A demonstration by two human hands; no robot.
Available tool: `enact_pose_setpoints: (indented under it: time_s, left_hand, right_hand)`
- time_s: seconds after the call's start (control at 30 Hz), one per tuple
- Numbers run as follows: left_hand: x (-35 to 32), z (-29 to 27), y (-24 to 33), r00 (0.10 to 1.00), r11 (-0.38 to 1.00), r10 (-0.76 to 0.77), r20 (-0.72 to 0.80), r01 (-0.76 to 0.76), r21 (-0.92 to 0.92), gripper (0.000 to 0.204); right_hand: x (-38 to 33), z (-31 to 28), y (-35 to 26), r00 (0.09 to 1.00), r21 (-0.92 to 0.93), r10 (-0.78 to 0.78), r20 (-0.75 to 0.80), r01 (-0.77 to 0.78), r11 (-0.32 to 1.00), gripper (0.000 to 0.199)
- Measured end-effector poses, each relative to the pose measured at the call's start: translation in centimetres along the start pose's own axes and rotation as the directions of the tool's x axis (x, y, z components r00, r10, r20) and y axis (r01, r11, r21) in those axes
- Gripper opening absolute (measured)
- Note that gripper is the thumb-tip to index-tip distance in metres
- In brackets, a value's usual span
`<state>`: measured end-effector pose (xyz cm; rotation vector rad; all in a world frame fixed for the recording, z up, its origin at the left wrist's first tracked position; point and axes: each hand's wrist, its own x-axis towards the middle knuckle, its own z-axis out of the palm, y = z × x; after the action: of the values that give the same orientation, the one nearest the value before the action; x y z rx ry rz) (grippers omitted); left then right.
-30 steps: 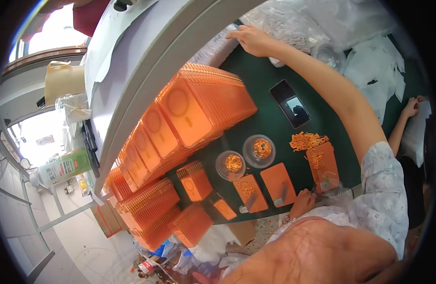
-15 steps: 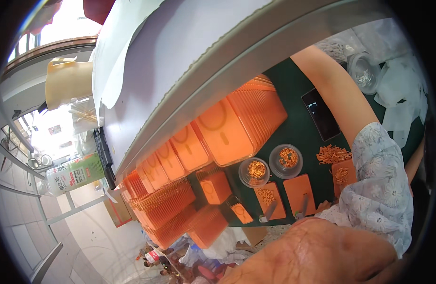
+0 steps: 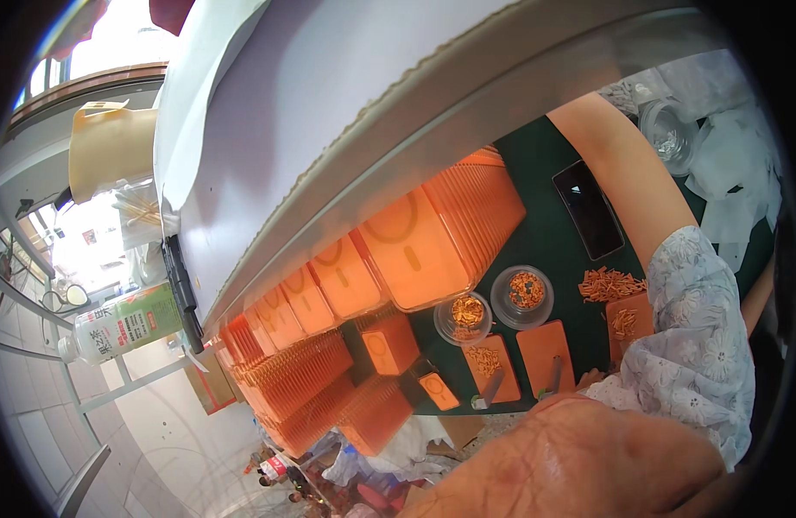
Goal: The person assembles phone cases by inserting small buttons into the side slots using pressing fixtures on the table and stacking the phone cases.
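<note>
A large blurred-close area of bare skin (image 3: 579, 457) fills the lower edge; its fingers do not show, and I cannot tell which hand it belongs to. An arm (image 3: 622, 164) in a white lace sleeve (image 3: 700, 276) reaches across the right side, its hand hidden behind a pale panel; whose arm it is stays unclear. Fingertips (image 3: 592, 378) show beside an orange plate (image 3: 545, 345) bearing a slim grey tool (image 3: 555, 373). Another orange plate (image 3: 504, 358) carries small gold pieces and a similar tool (image 3: 488, 391). Two clear round cups (image 3: 522, 321) hold gold pieces.
Stacks of translucent orange, phone-case-like pieces (image 3: 415, 242) with ring marks cover the dark green table (image 3: 536, 164). A black phone (image 3: 590, 211) lies near the arm. The pale panel (image 3: 268, 112) blocks the upper middle. A bottle (image 3: 122, 324) appears at left, clear plastic bags (image 3: 730, 164) at right.
The pale panel and the left background have shifted slightly to the left in the picture. The skin, arm and orange plates look nearly the same.
</note>
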<state>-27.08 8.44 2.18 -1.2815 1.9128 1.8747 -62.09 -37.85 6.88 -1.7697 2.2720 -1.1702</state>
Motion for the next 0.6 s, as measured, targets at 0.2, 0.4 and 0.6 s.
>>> enact_pose_setpoints:
  time_s: [0.2,0.4,0.6]
  left_hand:
    - [-0.1,-0.1,-0.2,1.000,1.000,-0.001,-0.010,0.001,-0.005,0.033]
    - [-0.1,0.1,-0.3,1.000,1.000,-0.001,-0.017,0.001,-0.015,0.033]
    - [-0.3,0.1,-0.5,1.000,1.000,-0.007,-0.018,0.006,-0.029,0.032]
  right_hand:
    - [0.8,0.7,-1.1,1.000,-0.009,-0.005,0.007,0.005,1.000,0.034]
    - [2.5,1.6,-2.2,1.000,-0.029,-0.010,0.025,0.011,1.000,0.033]
    - [3.3,1.9,-2.5,1.000,-0.030,-0.008,0.029,0.009,0.999,0.033]
